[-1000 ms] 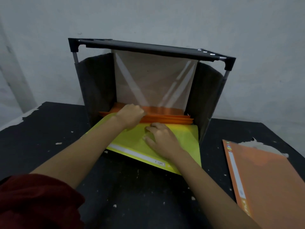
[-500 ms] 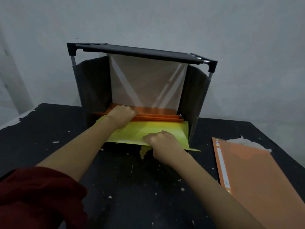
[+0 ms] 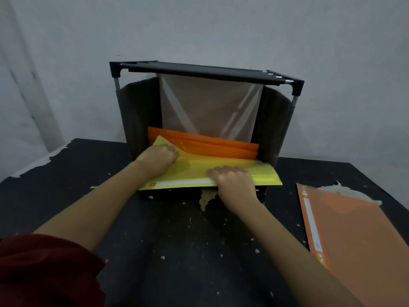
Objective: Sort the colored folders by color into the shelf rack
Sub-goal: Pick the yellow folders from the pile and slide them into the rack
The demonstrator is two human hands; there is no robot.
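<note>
A glossy yellow folder (image 3: 221, 171), long edge running left to right, lies under both hands: left hand (image 3: 158, 159) curled on it, right hand (image 3: 234, 182) pinching its near edge, orange folders (image 3: 212, 145) beyond in the fabric-walled rack (image 3: 205, 72).

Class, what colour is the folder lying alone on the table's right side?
Orange folder, clearest in the head view.

A black-framed shelf rack (image 3: 205, 72) with dark fabric sides and an open front stands upright. Inside it, orange folders (image 3: 212, 144) lie stacked flat on its bottom shelf, and a yellow folder (image 3: 223, 169) with a white label strip rests on them, its near edge jutting out of the rack's front. A paler orange folder (image 3: 354, 235) lies flat, well apart to the rack's right.
</note>
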